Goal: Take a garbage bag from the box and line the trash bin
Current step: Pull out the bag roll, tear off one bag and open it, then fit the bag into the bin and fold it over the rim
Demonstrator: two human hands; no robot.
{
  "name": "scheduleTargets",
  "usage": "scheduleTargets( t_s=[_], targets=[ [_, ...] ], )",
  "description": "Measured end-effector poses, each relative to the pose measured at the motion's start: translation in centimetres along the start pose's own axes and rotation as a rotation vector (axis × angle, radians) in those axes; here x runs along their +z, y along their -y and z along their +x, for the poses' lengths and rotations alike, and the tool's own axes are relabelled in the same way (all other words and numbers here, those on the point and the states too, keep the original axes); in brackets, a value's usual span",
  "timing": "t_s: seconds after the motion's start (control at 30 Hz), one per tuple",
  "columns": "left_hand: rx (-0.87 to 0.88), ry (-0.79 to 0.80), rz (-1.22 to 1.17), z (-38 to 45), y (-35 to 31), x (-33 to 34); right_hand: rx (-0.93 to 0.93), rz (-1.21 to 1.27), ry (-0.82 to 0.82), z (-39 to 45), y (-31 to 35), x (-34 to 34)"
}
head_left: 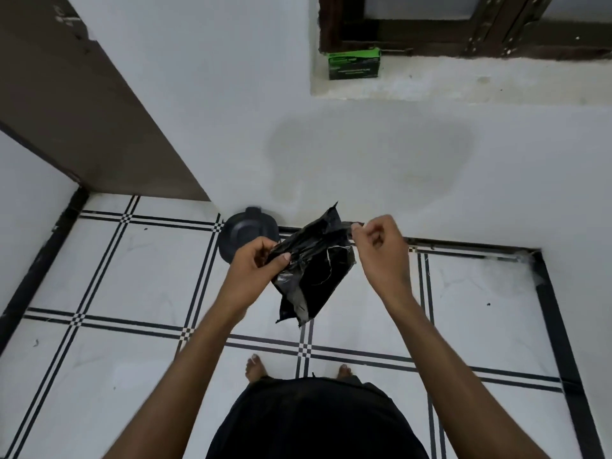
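A folded black garbage bag (314, 270) hangs between my hands above the tiled floor. My left hand (255, 263) pinches its left edge with thumb and fingers. My right hand (381, 243) grips a thin stretched corner of the bag at its upper right. The green garbage bag box (353, 63) stands on the window ledge high on the white wall. A round dark trash bin (243, 233) with its lid on sits on the floor against the wall, partly hidden behind my left hand and the bag.
A brown door (82, 104) stands at the left. The white wall (364, 144) with a damp stain faces me. My bare feet (255, 367) stand on white tiles (139, 276) with black lines. A dark window frame (463, 24) is above the ledge.
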State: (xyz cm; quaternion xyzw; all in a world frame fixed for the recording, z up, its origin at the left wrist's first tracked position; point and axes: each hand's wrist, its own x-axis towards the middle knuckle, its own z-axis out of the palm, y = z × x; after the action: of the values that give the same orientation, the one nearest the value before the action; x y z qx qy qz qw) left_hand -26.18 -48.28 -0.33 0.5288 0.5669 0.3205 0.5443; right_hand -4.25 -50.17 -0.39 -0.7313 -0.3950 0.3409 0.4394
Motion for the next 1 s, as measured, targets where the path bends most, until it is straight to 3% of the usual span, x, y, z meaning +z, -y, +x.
scheduleTargets(
  t_s=[0.13,0.23,0.33,0.53,0.67,0.73,0.83,0.93,1.0],
  targets=[
    [-0.025,0.038,-0.123,0.8,0.6,-3.5,0.208,0.151,0.356,-2.2,1.9,6.2],
    [-0.022,0.168,-0.138,1.6,1.3,-7.3,0.264,0.313,0.433,-2.4,3.2,11.0],
    [-0.101,0.16,-0.213,2.4,2.4,-11.1,0.277,0.364,0.394,-1.7,3.9,14.8],
    [-0.466,-0.317,-0.869,6.2,5.5,-19.5,0.394,0.363,0.256,-2.0,4.4,20.6],
    [-0.54,-0.413,-1.071,8.6,7.4,-23.9,0.409,0.296,0.016,-0.8,3.7,21.0],
    [-0.519,-0.453,-1.058,9.5,7.6,-25.3,0.368,0.2,-0.057,0.2,3.0,20.2],
    [-0.423,-0.529,-0.805,11.3,7.2,-26.0,0.246,-0.026,-0.068,2.9,2.0,20.1],
    [-0.287,-0.622,-0.481,14.9,4.0,-24.8,-0.038,-0.288,-0.019,10.2,3.7,20.3],
    [-0.199,-0.55,-0.356,14.9,3.1,-24.8,-0.233,-0.423,0.026,11.3,4.4,21.2]
  ],
)
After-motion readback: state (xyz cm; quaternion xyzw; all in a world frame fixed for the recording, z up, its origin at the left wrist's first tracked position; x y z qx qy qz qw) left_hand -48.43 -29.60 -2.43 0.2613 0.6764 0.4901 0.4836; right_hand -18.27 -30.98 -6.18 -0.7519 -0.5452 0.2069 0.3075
